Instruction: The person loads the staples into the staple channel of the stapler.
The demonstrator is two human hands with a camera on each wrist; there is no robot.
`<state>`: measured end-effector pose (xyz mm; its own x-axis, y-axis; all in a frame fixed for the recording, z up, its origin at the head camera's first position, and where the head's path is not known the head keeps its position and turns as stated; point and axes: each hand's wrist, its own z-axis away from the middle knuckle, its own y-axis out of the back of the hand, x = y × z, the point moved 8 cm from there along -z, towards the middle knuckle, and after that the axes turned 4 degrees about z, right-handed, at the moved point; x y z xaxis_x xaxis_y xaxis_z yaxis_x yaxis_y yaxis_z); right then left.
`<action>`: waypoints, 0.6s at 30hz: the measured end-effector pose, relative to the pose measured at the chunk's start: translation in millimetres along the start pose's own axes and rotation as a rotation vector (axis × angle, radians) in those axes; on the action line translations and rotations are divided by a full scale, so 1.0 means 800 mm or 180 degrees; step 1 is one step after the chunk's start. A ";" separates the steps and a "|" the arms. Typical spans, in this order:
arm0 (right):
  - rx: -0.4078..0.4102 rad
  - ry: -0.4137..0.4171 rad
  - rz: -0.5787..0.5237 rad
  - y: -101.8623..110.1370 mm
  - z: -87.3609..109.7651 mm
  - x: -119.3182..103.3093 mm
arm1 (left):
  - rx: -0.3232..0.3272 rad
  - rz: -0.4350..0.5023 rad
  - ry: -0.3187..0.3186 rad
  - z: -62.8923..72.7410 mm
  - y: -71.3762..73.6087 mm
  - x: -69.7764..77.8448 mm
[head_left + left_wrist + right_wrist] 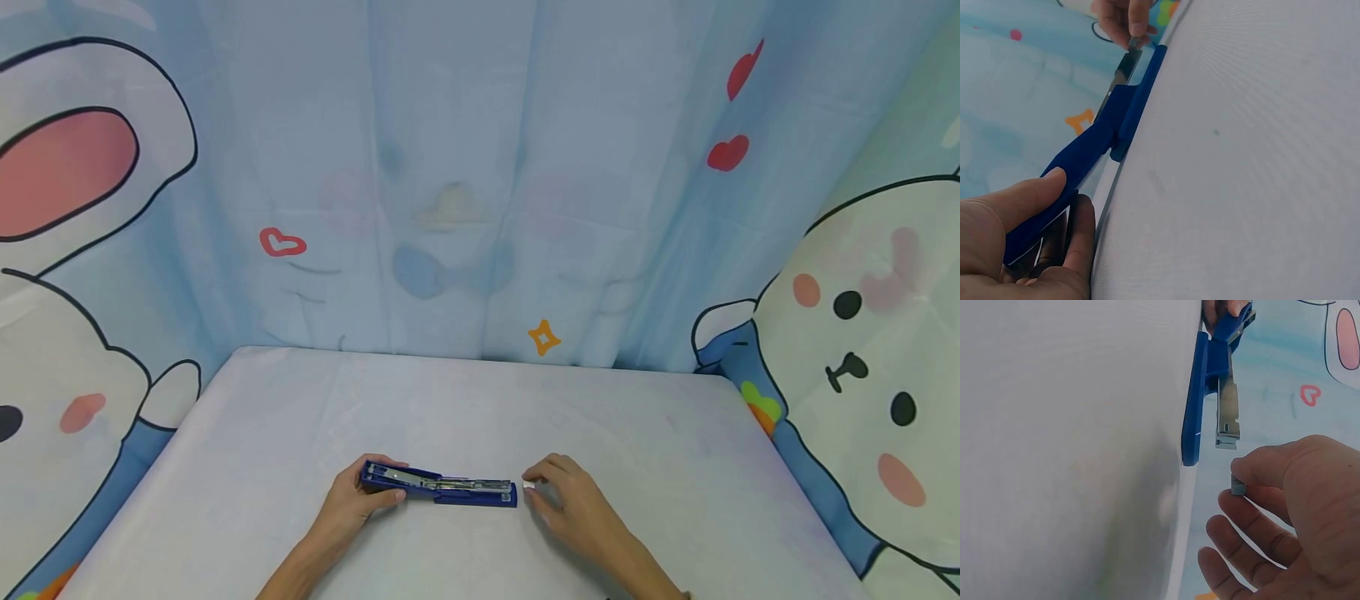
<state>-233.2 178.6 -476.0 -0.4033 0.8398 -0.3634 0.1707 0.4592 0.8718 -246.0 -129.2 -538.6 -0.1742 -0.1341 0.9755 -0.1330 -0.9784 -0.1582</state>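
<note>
A blue stapler (476, 498) lies spread open over the white table, its metal magazine (1228, 409) exposed. My left hand (348, 498) grips the folded-back top cover at the left end, thumb along the near side. Between the thumb and index finger of my right hand (573, 506) is a short strip of staples (1238, 486), just off the stapler's right end. In the right wrist view a small gap separates the strip from the magazine's tip, and the other fingers are spread loosely below. The blue base (1147, 94) sits close over the tabletop in the left wrist view.
The table (637, 433) has a white cloth. Behind it hangs a light blue curtain (450, 108) printed with hearts and a star, and large cartoon figures show at both sides.
</note>
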 end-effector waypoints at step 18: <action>-0.0028 0.0069 -0.0263 -0.005 -0.003 -0.007 | 0.0032 -0.0039 -0.0037 -0.001 -0.001 0.000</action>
<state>-234.0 171.2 -477.0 -0.4351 0.7926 -0.4272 0.1283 0.5242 0.8419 -246.8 -128.6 -538.4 -0.1614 -0.1240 0.9791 -0.1251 -0.9815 -0.1449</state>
